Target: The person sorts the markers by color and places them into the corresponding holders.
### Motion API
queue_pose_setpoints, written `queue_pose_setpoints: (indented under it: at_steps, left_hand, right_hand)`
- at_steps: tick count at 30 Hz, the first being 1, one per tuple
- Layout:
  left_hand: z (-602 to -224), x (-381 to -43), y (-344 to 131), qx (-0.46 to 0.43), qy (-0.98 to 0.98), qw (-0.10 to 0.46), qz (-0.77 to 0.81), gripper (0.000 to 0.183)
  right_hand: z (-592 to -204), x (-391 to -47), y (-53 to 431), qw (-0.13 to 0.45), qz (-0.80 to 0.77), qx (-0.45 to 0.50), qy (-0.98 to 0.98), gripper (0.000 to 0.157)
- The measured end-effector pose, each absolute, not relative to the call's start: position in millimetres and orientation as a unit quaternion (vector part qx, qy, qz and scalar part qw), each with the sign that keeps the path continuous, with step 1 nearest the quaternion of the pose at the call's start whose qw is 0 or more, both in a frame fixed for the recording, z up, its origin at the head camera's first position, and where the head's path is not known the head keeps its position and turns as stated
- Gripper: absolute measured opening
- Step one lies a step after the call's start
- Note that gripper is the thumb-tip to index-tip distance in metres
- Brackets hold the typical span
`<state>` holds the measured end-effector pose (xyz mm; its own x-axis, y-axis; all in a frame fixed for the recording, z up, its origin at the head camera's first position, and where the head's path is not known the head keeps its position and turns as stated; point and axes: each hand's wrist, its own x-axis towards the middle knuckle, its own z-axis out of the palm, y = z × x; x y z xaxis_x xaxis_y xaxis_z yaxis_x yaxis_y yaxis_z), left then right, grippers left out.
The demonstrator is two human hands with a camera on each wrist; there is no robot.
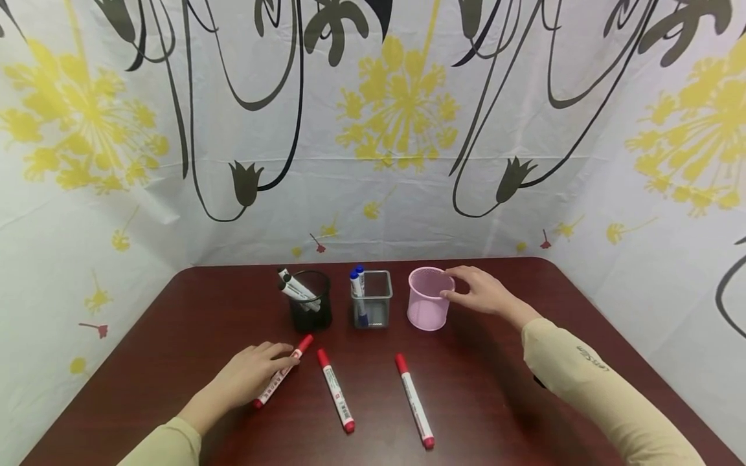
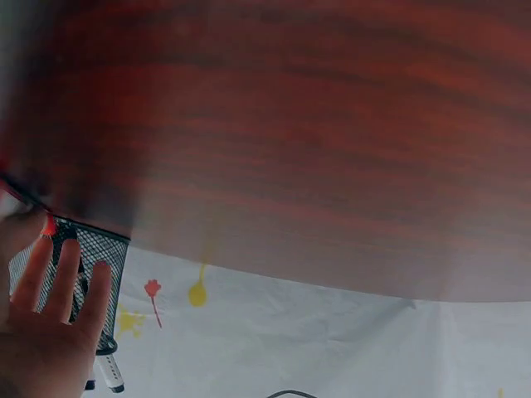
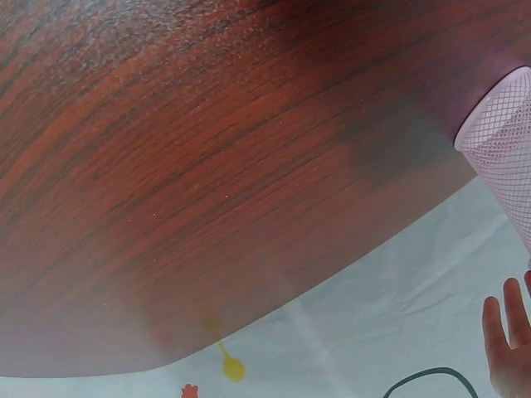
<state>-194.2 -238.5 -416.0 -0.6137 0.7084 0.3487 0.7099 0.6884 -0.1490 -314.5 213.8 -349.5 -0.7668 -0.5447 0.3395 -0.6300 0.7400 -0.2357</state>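
1 of 3 red markers (image 1: 275, 384) lay on the table (image 1: 373, 414) beneath the left hand (image 1: 253, 372), whether grasped I could not tell; the right hand (image 1: 482, 291), fingers unclenched, touched the pink cup (image 1: 427, 312).

A red-and-white marker pen (image 1: 272, 384), its white barrel printed with small lettering, slants across the left part of the dark reddish-brown worktop (image 1: 373, 395), red cap pointing away and rightward, barrel partly covered. Right of centre near the far edge, a round, pale pink mesh pen cup (image 1: 427, 312) stands upright, its rimmed mouth facing up.
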Motion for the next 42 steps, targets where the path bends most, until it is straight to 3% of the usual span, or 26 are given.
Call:
queue_pose_setpoints:
  at_steps: [9, 19, 28, 33, 42]
  left_hand:
    - [-420, -184, -236, -0.426, -0.878, 0.22, -0.004, 0.032]
    - [-419, -173, -230, -0.464, -0.864, 0.197, 0.014, 0.032]
    - [-420, -167, -218, -0.512, -0.819, 0.259, 0.014, 0.017]
    - [-420, -165, -215, -0.513, -0.809, 0.288, 0.013, 0.049]
    - [-402, -158, -213, -0.513, -0.807, 0.29, -0.029, 0.035]
  right_hand:
    - [-350, -315, 211, 0.124, 0.174, 0.322, -0.922, 0.055]
    - [-352, -316, 211, 0.124, 0.173, 0.328, -0.92, 0.056]
    - [-348, -316, 212, 0.125, 0.173, 0.324, -0.922, 0.054]
    - [-349, -315, 212, 0.122, 0.173, 0.32, -0.923, 0.054]
    - [-349, -314, 213, 0.123, 0.172, 0.319, -0.924, 0.054]
